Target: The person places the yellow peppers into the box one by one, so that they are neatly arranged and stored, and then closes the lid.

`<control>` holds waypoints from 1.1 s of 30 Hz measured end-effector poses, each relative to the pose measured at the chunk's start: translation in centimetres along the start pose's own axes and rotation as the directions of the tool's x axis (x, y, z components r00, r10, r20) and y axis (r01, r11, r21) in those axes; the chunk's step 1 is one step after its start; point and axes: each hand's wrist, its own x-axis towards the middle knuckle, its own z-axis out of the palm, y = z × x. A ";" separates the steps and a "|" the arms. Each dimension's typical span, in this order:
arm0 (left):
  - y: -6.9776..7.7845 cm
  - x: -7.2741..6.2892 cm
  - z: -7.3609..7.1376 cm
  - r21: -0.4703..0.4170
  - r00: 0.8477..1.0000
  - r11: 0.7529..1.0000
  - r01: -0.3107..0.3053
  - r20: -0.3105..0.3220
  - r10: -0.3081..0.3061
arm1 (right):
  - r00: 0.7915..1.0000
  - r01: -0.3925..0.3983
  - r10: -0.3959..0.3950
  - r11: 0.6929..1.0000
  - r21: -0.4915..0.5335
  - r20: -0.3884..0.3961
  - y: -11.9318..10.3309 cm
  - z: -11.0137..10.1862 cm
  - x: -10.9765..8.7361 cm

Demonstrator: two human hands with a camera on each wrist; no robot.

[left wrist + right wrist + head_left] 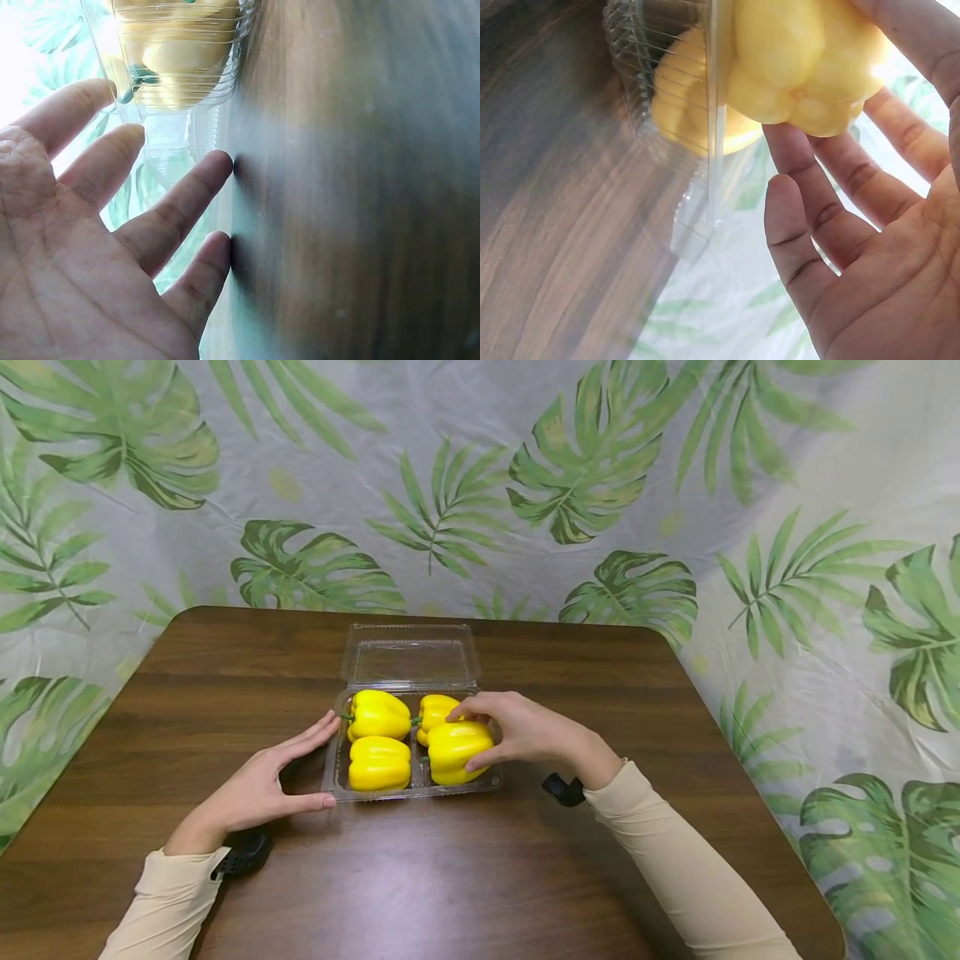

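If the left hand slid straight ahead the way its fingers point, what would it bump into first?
Probably the clear plastic container: the left hand lies open on the table, fingertips almost at its left wall. The near-left yellow pepper sits just behind that wall.

A dark wooden table [480, 877] with rounded corners stands before a pale cloth [825, 468] printed with green leaves, evenly lit.

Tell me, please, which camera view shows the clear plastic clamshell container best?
The head view: the whole clamshell container shows, lid open, holding four yellow bell peppers. The left wrist view shows only a blurred ribbed wall; the right wrist view only a corner and edge.
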 end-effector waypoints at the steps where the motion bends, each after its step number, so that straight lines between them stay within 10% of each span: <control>1: 0.0 0.0 0.0 -0.001 1.000 1.000 0.001 0.001 -0.001 | 1.000 0.000 0.000 1.000 0.002 0.000 0.1 0.1 0.1; 33: 0.3 -0.2 0.1 0.047 1.000 0.999 -0.004 -0.012 0.005 | 0.973 -0.120 0.115 0.993 0.011 0.199 -1.6 -1.7 1.8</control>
